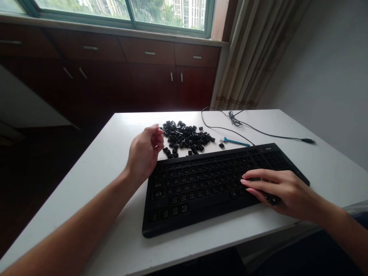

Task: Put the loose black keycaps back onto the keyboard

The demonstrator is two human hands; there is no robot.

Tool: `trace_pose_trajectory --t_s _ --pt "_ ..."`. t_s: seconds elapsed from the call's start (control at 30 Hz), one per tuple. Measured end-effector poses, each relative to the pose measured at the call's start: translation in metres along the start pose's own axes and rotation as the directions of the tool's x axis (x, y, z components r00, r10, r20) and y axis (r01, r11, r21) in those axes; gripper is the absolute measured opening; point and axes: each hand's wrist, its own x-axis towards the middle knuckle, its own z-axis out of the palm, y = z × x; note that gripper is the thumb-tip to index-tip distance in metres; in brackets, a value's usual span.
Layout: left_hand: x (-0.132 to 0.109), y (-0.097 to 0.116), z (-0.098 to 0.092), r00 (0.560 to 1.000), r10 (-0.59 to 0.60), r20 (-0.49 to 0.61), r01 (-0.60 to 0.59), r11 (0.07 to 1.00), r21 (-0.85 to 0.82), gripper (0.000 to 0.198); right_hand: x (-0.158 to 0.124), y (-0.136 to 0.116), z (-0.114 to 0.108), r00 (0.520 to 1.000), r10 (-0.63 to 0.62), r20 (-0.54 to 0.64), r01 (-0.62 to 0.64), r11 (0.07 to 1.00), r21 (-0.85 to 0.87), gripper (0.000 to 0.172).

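Head view: black keyboard with keys removed, set between your two hands.
Your left hand (145, 149) is curled beside the heap of loose black plastic keycaps (185, 134); you cannot tell whether its fingers pinch anything. Your right hand (283, 188) lies over the right part of the black rectangular plastic keyboard (201, 207) on the white tabletop (115, 237), fingers bent, a small dark object (273, 199) partly hidden beneath; its grip cannot be confirmed. The slim blue tool (235, 142) lies behind the keyboard.
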Motion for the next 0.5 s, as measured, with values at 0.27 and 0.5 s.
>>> trace_pose_trajectory --t_s 0.27,0.5 --pt "-0.0028 -0.0004 0.0006 1.0 0.027 0.012 -0.027 1.0 0.015 0.022 0.0042 0.0048 -0.0035 0.994 -0.101 -0.036 0.099 0.994 -0.05 0.034" --pt "-0.0043 -0.0001 0.0018 1.0 0.022 0.014 -0.022 1.0 -0.004 0.022 0.0052 0.0077 -0.0052 0.992 -0.123 -0.029 0.121 0.99 -0.077 0.034"
